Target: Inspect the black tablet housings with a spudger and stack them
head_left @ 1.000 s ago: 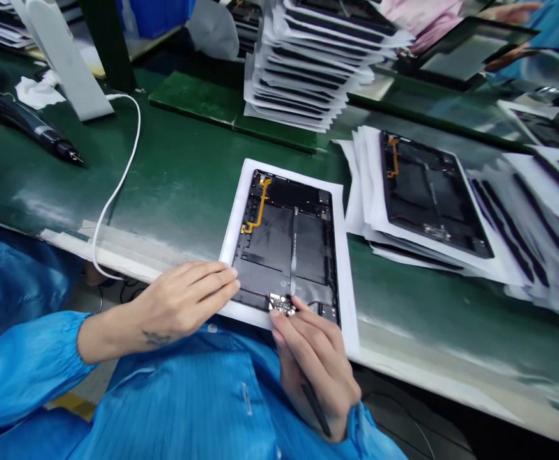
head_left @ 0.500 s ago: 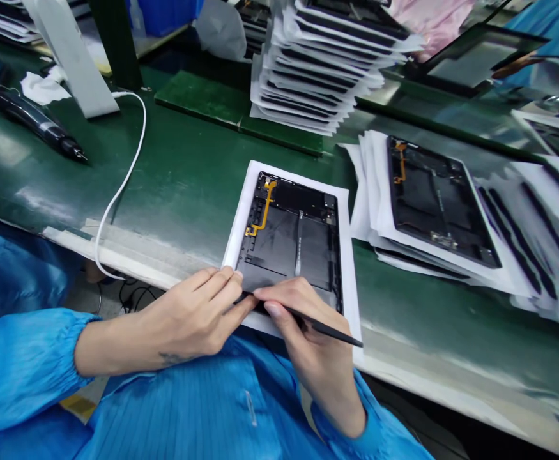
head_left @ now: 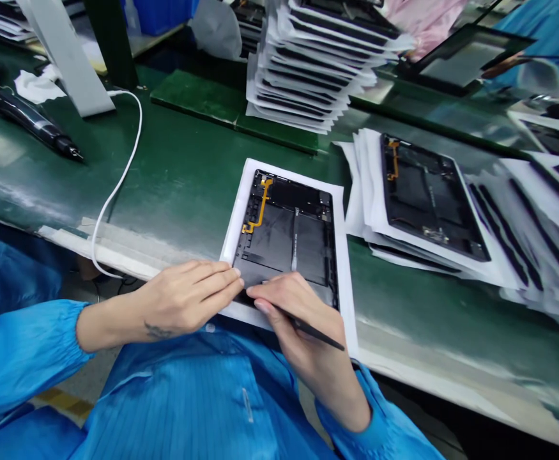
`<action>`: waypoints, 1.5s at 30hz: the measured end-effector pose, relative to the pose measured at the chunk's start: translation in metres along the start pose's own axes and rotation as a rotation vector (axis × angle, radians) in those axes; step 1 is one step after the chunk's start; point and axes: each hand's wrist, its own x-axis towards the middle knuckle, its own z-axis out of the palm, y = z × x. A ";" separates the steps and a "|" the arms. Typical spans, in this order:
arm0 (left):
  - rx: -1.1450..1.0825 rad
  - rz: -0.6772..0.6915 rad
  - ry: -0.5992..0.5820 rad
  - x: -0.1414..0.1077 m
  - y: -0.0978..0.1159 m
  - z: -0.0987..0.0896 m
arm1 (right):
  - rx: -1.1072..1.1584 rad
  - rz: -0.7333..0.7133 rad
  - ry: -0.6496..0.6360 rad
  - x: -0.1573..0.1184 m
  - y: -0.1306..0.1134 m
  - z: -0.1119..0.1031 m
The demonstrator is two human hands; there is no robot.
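Since the frame of one second earlier, my right hand has shifted left along the near edge of the open tablet shell, and the dark slim tool has swung from beneath the palm to lie across the hand. Nearest, the right hand pinches this tool between thumb and fingers; its working end is hidden under my fingertips. My left hand lies flat, fingers extended, grasping nothing visible, its tips on the shell's near left corner. The shell lies face-open on a white sheet on the bench, between my hands and the stacks. I judge the step in hand to be fine work near that corner, probably pressing or tucking a small part; the hands conceal which. The next move seems to call for a steady left hand and light, controlled tip pressure, clear of the orange flex cable farther up the shell. Beyond, at left, rest a white cord and a dark pen-shaped driver; at right, a low pile of sheeted shells. Farther still stands a tall stack of interleaved shells.
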 end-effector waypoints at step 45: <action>-1.173 -1.107 -0.126 0.054 -0.036 0.005 | 0.026 0.104 0.357 -0.035 0.001 -0.005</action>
